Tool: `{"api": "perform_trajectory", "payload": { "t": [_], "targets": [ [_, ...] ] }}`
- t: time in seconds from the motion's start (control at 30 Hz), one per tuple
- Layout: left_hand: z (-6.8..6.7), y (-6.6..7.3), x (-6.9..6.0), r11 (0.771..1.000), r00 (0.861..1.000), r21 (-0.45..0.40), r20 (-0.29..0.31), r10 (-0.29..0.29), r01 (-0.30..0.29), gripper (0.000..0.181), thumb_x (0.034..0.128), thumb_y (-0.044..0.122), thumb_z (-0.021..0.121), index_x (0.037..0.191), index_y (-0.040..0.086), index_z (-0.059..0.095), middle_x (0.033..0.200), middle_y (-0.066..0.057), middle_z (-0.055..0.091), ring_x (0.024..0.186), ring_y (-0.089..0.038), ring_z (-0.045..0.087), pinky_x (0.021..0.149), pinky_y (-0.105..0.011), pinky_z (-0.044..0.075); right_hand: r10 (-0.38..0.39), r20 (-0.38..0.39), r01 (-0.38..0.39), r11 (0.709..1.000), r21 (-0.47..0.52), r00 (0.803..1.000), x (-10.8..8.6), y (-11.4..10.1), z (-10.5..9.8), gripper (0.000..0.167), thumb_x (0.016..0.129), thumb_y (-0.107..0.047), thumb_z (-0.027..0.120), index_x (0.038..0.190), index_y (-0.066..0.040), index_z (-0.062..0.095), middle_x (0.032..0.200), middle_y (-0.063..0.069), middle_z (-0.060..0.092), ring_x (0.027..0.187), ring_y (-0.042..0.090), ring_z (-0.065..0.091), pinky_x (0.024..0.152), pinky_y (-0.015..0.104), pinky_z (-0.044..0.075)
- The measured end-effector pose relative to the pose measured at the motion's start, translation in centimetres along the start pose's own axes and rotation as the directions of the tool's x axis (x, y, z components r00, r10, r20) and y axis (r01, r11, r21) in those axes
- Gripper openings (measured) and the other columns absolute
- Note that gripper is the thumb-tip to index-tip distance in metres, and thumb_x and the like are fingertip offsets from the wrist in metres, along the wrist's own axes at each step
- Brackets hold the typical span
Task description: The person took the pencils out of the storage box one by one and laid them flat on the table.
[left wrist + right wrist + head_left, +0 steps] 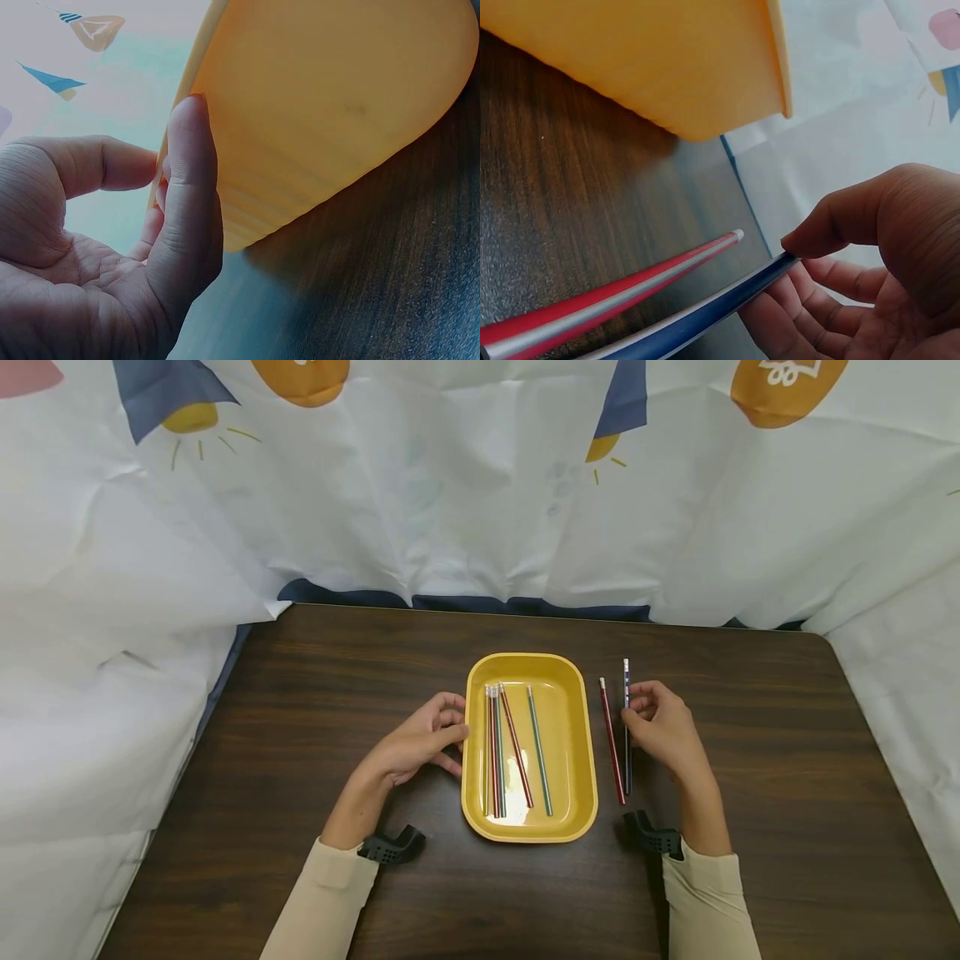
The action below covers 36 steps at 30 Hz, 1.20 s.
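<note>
A yellow tray (566, 760) holds several pencils, among them a teal one (539, 752) and a red one (516, 747). My left hand (423, 739) pinches the tray's left rim between thumb and fingers, as the left wrist view also shows at the rim (187, 67). Right of the tray, my right hand (663, 727) pinches a dark blue and white pencil (627, 735) near its upper part. In the right wrist view the thumb and fingers close on that blue pencil (712, 315). A red and silver pencil (611, 739) lies just left of it on the table.
The dark wooden table (787, 777) extends on both sides of the tray. A white patterned cloth (480, 510) hangs behind its back edge and along the sides. Black wrist bands (392, 845) are on both forearms.
</note>
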<state>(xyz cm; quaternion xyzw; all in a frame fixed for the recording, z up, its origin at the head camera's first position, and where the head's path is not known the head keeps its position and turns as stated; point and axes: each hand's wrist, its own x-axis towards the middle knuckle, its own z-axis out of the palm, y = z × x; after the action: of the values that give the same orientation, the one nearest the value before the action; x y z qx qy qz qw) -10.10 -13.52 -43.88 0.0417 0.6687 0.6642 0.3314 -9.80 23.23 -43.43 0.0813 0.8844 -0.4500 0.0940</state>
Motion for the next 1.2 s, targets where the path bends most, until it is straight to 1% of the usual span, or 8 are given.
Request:
{"api": "perform_trajectory", "payload": {
  "t": [0.33, 0.43, 0.6, 0.67, 0.8, 0.97, 1.2],
  "targets": [
    [0.2, -0.1, 0.0, 1.000, 1.000, -0.004, -0.003, 0.002, -0.002, 0.047, 0.1064, 0.007, 0.055, 0.146, 0.001, 0.031, 0.115, -0.020, 0.059, 0.090, -0.023, 0.063, 0.066, -0.037, 0.068, -0.013, 0.010, 0.014, 0.999, -0.034, 1.000, 0.1, 0.3, 0.3, 0.043, 0.098, -0.010, 0.064, 0.138, 0.004, 0.056, 0.118, 0.025, 0.064, 0.093, 0.028, 0.067, 0.063, 0.022, 0.061],
    [0.3, -0.2, 0.0, 1.000, 1.000, -0.007, 0.004, 0.002, -0.002, 0.047, 0.1067, 0.008, 0.055, 0.147, 0.001, 0.031, 0.115, -0.019, 0.059, 0.090, -0.022, 0.063, 0.067, -0.038, 0.069, -0.014, 0.008, 0.014, 0.998, -0.058, 1.000, 0.1, 0.5, 0.3, 0.042, 0.097, -0.010, 0.064, 0.136, 0.004, 0.058, 0.117, 0.024, 0.065, 0.090, 0.027, 0.067, 0.062, 0.022, 0.060],
    [0.2, 0.0, -0.1, 1.000, 1.000, -0.006, -0.007, 0.000, 0.000, 0.047, 0.1066, 0.007, 0.055, 0.146, 0.001, 0.031, 0.115, -0.019, 0.058, 0.090, -0.022, 0.062, 0.066, -0.037, 0.068, -0.007, 0.027, 0.009, 0.996, -0.090, 1.000, 0.4, 0.6, 0.6, 0.042, 0.096, -0.012, 0.065, 0.134, 0.004, 0.059, 0.114, 0.023, 0.067, 0.080, 0.020, 0.068, 0.062, 0.025, 0.062],
    [0.2, 0.0, -0.1, 1.000, 1.000, -0.004, -0.007, 0.000, 0.000, 0.047, 0.1065, 0.006, 0.055, 0.147, 0.001, 0.031, 0.116, -0.020, 0.058, 0.090, -0.023, 0.062, 0.066, -0.037, 0.068, -0.003, 0.031, 0.006, 0.995, -0.098, 1.000, 0.4, 0.5, 0.7, 0.042, 0.096, -0.012, 0.065, 0.134, 0.005, 0.060, 0.113, 0.023, 0.067, 0.078, 0.019, 0.068, 0.062, 0.026, 0.062],
    [0.1, 0.1, -0.1, 1.000, 1.000, -0.006, -0.003, 0.001, -0.001, 0.047, 0.1066, 0.006, 0.055, 0.147, 0.002, 0.031, 0.116, -0.021, 0.058, 0.091, -0.024, 0.062, 0.066, -0.037, 0.068, -0.001, 0.028, 0.004, 0.994, -0.111, 1.000, 0.5, 0.6, 0.8, 0.040, 0.096, -0.011, 0.064, 0.132, 0.005, 0.061, 0.113, 0.024, 0.067, 0.082, 0.022, 0.068, 0.062, 0.026, 0.062],
    [0.0, 0.1, -0.1, 1.000, 1.000, -0.011, -0.001, -0.002, 0.002, 0.047, 0.1065, 0.006, 0.055, 0.147, 0.002, 0.031, 0.115, -0.021, 0.058, 0.091, -0.025, 0.062, 0.066, -0.037, 0.068, -0.012, 0.014, 0.014, 0.991, -0.130, 1.000, 0.5, 0.7, 0.9, 0.040, 0.095, -0.011, 0.063, 0.132, 0.005, 0.062, 0.113, 0.023, 0.068, 0.087, 0.025, 0.069, 0.064, 0.024, 0.059],
    [0.0, 0.0, 0.0, 1.000, 1.000, -0.017, 0.000, -0.005, 0.005, 0.047, 0.1063, 0.006, 0.055, 0.147, 0.002, 0.031, 0.114, -0.019, 0.058, 0.091, -0.024, 0.062, 0.066, -0.037, 0.068, -0.021, 0.001, 0.021, 0.988, -0.153, 1.000, 0.5, 0.7, 1.1, 0.040, 0.095, -0.012, 0.064, 0.131, 0.005, 0.064, 0.113, 0.024, 0.071, 0.091, 0.029, 0.071, 0.067, 0.024, 0.057]
  ]
}}
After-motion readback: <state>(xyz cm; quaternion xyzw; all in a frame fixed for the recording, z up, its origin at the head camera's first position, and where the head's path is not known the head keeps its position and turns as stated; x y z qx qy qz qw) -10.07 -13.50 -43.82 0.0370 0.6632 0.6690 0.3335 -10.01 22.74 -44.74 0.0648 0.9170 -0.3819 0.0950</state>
